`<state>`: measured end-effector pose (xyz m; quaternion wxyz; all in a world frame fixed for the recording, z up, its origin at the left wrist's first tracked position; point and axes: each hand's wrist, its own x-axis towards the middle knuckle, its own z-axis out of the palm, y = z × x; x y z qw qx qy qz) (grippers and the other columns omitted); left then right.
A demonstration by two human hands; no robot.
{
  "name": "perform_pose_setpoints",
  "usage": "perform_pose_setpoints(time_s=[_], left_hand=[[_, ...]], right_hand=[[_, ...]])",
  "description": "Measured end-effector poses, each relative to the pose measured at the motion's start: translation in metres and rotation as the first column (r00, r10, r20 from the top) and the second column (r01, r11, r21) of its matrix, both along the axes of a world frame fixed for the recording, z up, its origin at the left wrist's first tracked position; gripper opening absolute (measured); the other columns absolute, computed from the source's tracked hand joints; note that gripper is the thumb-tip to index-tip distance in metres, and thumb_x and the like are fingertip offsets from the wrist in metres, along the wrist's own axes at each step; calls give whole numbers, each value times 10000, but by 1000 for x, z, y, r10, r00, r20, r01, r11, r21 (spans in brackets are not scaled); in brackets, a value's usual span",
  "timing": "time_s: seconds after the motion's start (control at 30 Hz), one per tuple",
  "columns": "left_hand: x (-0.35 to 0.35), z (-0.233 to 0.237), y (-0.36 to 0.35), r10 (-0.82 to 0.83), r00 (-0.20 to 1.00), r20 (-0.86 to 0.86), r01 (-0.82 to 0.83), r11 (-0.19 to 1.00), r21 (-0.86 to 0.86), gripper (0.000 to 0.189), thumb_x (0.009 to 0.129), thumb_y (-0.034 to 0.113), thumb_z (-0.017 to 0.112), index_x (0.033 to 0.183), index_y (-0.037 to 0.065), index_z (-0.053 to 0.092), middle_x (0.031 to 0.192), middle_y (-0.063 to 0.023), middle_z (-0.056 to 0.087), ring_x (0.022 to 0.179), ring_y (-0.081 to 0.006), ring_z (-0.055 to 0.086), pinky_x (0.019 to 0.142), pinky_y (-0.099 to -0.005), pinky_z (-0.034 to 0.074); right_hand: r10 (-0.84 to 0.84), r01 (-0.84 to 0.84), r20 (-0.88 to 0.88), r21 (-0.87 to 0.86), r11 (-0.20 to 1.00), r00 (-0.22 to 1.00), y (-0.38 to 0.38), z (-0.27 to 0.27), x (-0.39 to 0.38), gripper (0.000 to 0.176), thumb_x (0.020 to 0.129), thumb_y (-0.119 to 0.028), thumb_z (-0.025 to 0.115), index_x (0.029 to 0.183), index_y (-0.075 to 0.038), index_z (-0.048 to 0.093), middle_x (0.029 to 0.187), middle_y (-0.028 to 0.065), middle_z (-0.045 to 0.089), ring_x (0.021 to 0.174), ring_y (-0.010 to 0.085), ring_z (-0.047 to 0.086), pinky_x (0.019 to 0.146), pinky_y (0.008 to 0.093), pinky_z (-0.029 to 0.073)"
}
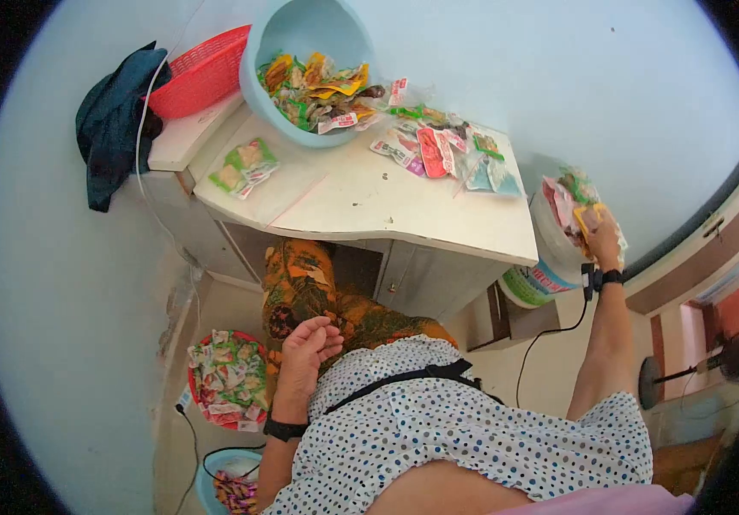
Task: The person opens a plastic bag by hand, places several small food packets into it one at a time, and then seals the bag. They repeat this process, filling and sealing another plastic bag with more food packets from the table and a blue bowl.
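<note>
My right hand (pixel 603 239) reaches out to the right, its fingers closed on a yellow snack packet (pixel 588 218) at the top of a white bucket (pixel 550 228). Pink and green packets are heaped in the bucket beside that hand. Near my lap, my left hand (pixel 308 343) is raised with its fingers loosely curled together, and nothing shows in it. On the white table (pixel 344 202) a tilted light blue basin (pixel 260 94) holds many small packets. A red packet (pixel 435 153) lies among others on the table's right part, and a green packet (pixel 245 167) on its left.
A red plastic basket (pixel 206 73) and a dark cloth (pixel 119 129) are at the back left. On the floor stand a red basket of packets (pixel 228 378) and a blue basin (pixel 206 489) with purple wrappers. A white cable (pixel 139 163) hangs left; a black cable (pixel 550 333) runs from my right wrist.
</note>
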<state>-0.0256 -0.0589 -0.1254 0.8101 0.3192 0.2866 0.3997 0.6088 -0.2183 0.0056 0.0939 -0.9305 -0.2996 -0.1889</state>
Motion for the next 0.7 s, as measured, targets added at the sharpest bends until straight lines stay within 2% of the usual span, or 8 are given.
perform_pose_setpoints(time_s=[0.07, 0.1, 0.17, 0.3, 0.43, 0.53, 0.67, 0.7], left_hand=[[-2, -7, 2, -13, 1000, -2, 13, 1000, -15, 222, 950, 140, 594, 1137, 22, 611, 979, -79, 672, 883, -174, 660, 772, -308, 557], [-1, -7, 1, -8, 1000, -17, 8, 1000, -6, 220, 951, 135, 590, 1138, 20, 610, 978, -80, 671, 879, -172, 660, 768, -306, 559], [1, -4, 6, -14, 998, -63, 15, 1000, 14, 217, 954, 124, 583, 1141, 17, 608, 975, -82, 670, 873, -168, 661, 759, -301, 562], [1, -16, 17, -15, 993, -114, 17, 1000, 20, 239, 952, 146, 590, 1155, 19, 586, 972, -85, 668, 861, -199, 670, 749, -324, 572], [-3, -27, 27, -42, 999, -1, 42, 997, -57, 259, 952, 146, 590, 1172, 14, 557, 948, -94, 669, 811, -204, 676, 714, -327, 579], [-4, -29, 28, -59, 998, 19, 61, 995, -84, 268, 955, 146, 586, 1185, 15, 545, 936, -104, 671, 778, -213, 679, 693, -333, 582], [-3, -28, 23, -80, 997, 0, 80, 991, -107, 274, 954, 151, 588, 1187, 15, 542, 933, -113, 672, 773, -223, 680, 683, -335, 583], [-2, -26, 20, -64, 998, 17, 65, 991, -113, 272, 959, 146, 583, 1171, -20, 542, 925, -135, 676, 750, -222, 689, 656, -331, 590]], right_hand=[[170, -168, 165, -27, 985, 972, 20, 19, -30, 295, 840, -256, 600, 1001, -12, 639, 1099, 248, 623, 1016, 420, 601, 846, 483, 481], [123, -126, 38, 61, 990, 992, 39, 30, -42, 313, 877, -262, 575, 1047, -9, 649, 1145, 264, 610, 1040, 425, 589, 874, 483, 467], [508, -526, 160, 102, 845, 847, 67, 32, -52, 352, 875, -253, 585, 1127, -14, 643, 1168, 237, 618, 1041, 416, 593, 892, 463, 471], [607, -600, -8, 146, 787, 794, 137, 39, -107, 353, 860, -242, 652, 1148, -39, 653, 1229, 187, 616, 1114, 362, 590, 947, 408, 462], [746, -696, -192, 272, 664, 637, 190, 34, -168, 322, 857, -255, 655, 1092, -38, 693, 1114, 180, 679, 1009, 312, 651, 875, 372, 501], [692, -637, -318, 270, 722, 649, 223, 27, -187, 318, 844, -251, 656, 1089, -51, 698, 1056, 177, 696, 950, 300, 668, 842, 378, 512], [800, -716, -158, 372, 591, 579, 278, 6, -195, 324, 831, -226, 649, 1108, -65, 694, 1027, 210, 690, 927, 312, 669, 832, 386, 514], [815, -719, -120, 410, 561, 567, 292, 6, -202, 322, 828, -216, 645, 1109, -65, 694, 1019, 221, 687, 926, 324, 668, 835, 393, 514]])
